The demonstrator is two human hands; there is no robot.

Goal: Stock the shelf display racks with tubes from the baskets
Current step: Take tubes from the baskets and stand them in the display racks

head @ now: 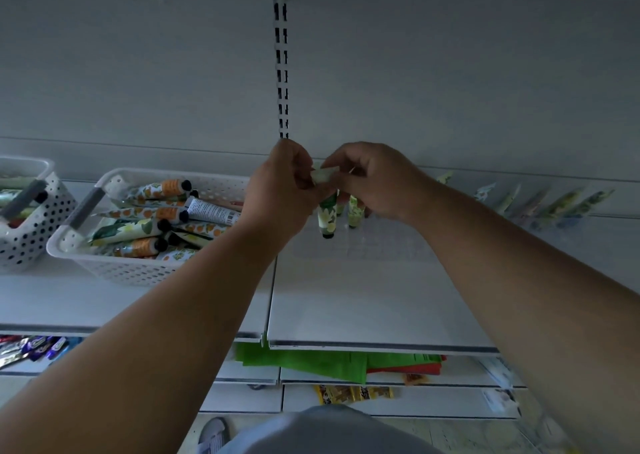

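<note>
- Both hands meet at the back of the shelf, fingers curled in: the left hand (284,190) and right hand (367,183) pinch the flat crimped end of a pale tube (323,174) between them, probably to steady it while sorting.
- Under the fingers hang a few more tubes (327,216), caps down, green-and-yellow print. Looks like they're held by the tails as a bunch so one can be peeled off at a time.
- Off to the right, tubes already stocked (554,204) stand in a tilted row in what I'd guess is a clear rack; too blurry to be sure.
- The white basket (114,270) sits on the shelf (363,308) just beside the left wrist, full of orange-print tubes lying every which way. Handy reach, so plenty left to do.
- A second basket (31,242) sits further left.
</note>
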